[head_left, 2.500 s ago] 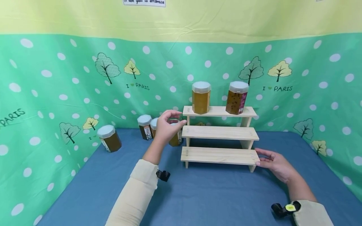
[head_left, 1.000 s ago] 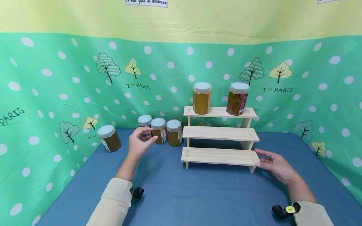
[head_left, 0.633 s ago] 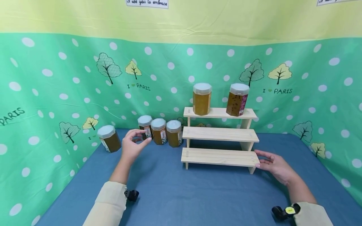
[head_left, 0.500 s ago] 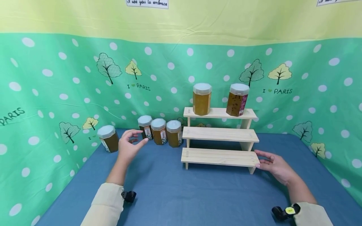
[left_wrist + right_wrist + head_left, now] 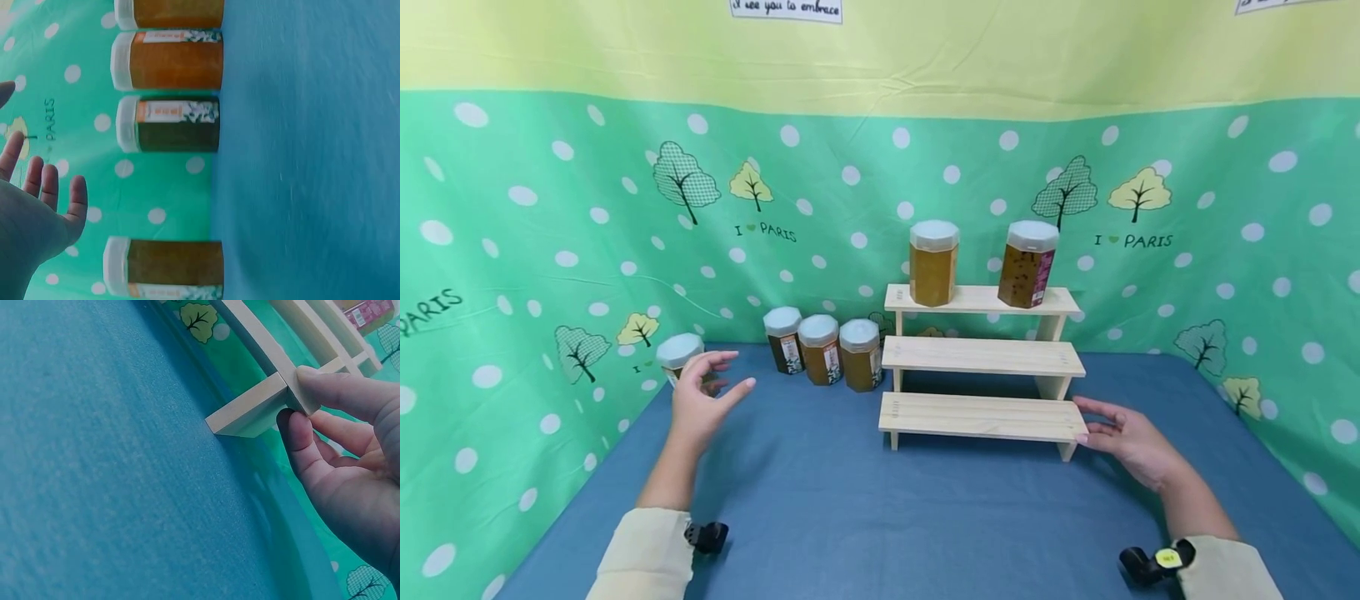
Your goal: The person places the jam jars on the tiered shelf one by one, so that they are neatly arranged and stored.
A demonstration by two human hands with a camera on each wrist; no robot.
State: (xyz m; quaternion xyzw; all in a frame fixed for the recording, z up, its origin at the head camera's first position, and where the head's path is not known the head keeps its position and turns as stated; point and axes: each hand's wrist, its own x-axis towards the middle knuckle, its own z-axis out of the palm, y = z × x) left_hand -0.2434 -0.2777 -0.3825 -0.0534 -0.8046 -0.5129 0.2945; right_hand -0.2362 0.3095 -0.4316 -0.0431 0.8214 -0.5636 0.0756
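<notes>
My left hand point(image 5: 696, 408) is raised over the table with fingers spread and nothing in them. It partly hides the leftmost honey jar point(image 5: 677, 350) in the head view; the left wrist view shows that brown jar point(image 5: 175, 262) standing apart from the palm. To its right stand a dark jar point(image 5: 785, 343), an orange-brown jar point(image 5: 820, 354) and an amber jar point(image 5: 861, 360), all white-lidded. My right hand point(image 5: 1138, 446) pinches the right end of the lowest step of a three-step wooden display rack point(image 5: 985, 354); the right wrist view shows digits on both sides of that board point(image 5: 275, 362).
On the rack's top step stand a golden jar point(image 5: 934, 271) and a speckled brown jar point(image 5: 1026, 271) with a pink label. A blue cloth point(image 5: 887, 517) covers the table. Behind hangs a green polka-dot curtain point(image 5: 850, 208).
My left hand has moved left, from beside the rack, past the row of three jars, to the leftmost jar. My right hand has kept its place on the rack.
</notes>
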